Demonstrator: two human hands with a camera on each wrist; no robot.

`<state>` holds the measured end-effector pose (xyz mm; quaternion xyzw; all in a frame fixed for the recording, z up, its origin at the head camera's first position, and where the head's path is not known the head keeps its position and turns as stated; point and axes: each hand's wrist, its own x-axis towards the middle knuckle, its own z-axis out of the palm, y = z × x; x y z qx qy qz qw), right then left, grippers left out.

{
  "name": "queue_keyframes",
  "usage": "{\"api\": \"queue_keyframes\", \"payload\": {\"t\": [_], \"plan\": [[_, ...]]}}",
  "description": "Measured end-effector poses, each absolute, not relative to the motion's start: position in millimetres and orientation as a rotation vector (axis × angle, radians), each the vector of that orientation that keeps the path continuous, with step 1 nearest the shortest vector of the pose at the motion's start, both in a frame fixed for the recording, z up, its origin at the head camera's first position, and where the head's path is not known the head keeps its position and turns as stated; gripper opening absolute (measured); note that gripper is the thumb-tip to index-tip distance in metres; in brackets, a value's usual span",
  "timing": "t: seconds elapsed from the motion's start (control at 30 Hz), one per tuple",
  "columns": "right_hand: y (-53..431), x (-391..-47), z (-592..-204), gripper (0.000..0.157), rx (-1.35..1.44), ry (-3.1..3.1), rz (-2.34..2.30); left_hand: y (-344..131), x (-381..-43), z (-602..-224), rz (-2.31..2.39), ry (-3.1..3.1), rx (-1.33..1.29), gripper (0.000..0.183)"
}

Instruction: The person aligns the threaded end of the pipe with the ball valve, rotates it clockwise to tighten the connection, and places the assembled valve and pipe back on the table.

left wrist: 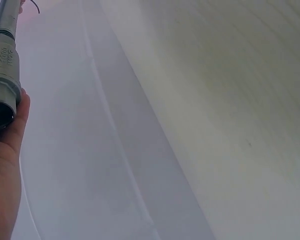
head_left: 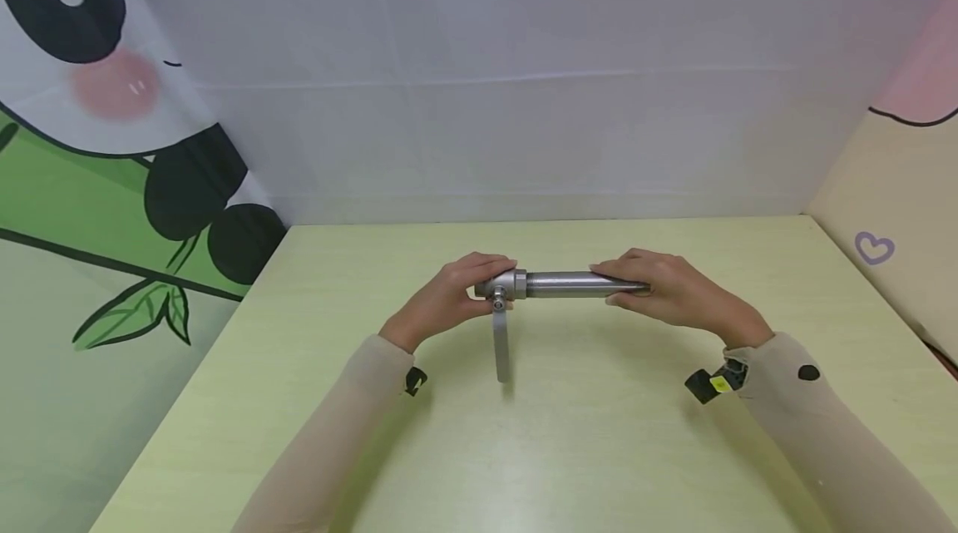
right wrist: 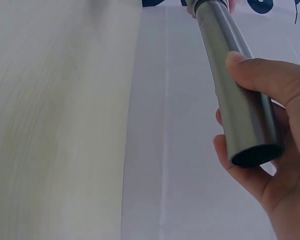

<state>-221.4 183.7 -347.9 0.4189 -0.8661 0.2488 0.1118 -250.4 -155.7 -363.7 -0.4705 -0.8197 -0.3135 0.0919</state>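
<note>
A silver ball valve point(head_left: 509, 283) with a flat grey lever handle point(head_left: 501, 346) is in my left hand point(head_left: 460, 292), thumb and fingers curled round its body. The lever points toward me. My right hand point(head_left: 669, 288) grips a smooth steel pipe point(head_left: 565, 283) near its free end, with the thumb on one side and fingers on the other. The pipe's other end, where threads show, sits in the valve, and both lie in one level line above the table. In the left wrist view the valve's open threaded mouth point(left wrist: 0, 115) shows; the right wrist view shows the pipe's hollow end point(right wrist: 257, 155).
Below is a pale yellow-green table point(head_left: 509, 450). A whitish cloth backdrop point(head_left: 524, 142) rises behind it. Cartoon-printed panels stand at the left point(head_left: 120, 267) and right point(head_left: 883, 184). Each wrist wears a small dark camera mount point(head_left: 707, 386).
</note>
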Motion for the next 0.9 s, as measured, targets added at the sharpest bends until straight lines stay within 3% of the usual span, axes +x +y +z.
{"api": "queue_keyframes", "payload": {"t": [0.9], "plan": [[188.1, -229.2, -355.3, 0.041, 1.119, -2.833, 1.225, -156.1, -250.9, -366.5, -0.936, -2.39, -1.425, 0.054]]}}
